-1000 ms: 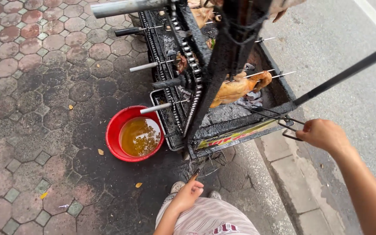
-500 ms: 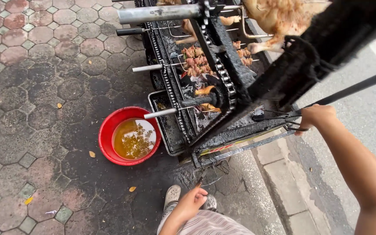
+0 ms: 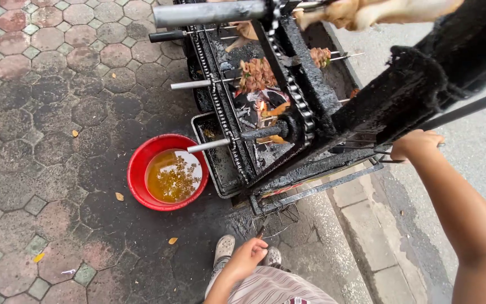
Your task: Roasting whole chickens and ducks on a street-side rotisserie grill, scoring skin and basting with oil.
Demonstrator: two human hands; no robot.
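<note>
1. Since the earlier frames the view has shifted: the grill (image 3: 265,112) now sits more to the middle and shows its glowing coals, and the right hand (image 3: 416,144) has risen closer to the frame's dark slanted bar (image 3: 423,84).
2. Nearest, the left hand (image 3: 247,257) hangs low above striped trousers (image 3: 279,287) and grey shoes (image 3: 223,247); its fingers are curled around a thin dark stick (image 3: 261,229), closed on it.
3. The right hand reaches out at the grill's near right corner, its fingers closed around a thin metal rod (image 3: 386,153) just under the slanted bar.
4. A red bowl (image 3: 142,163) of amber oily liquid stands on the wet paving (image 3: 57,112), just beside the grill's left edge.
5. The grill is black with soot; a chain (image 3: 296,104) runs along it, and metal skewer handles (image 3: 209,145) stick out to the left.
6. Over the coals (image 3: 260,107), skewered meat pieces (image 3: 257,73) lie across the middle.
7. Farthest, at the top edge, a pale roast bird (image 3: 367,11) hangs on a spit beside a thick grey tube (image 3: 209,12).
8. A kerb (image 3: 361,208) and grey road (image 3: 479,146) lie to the right.
</note>
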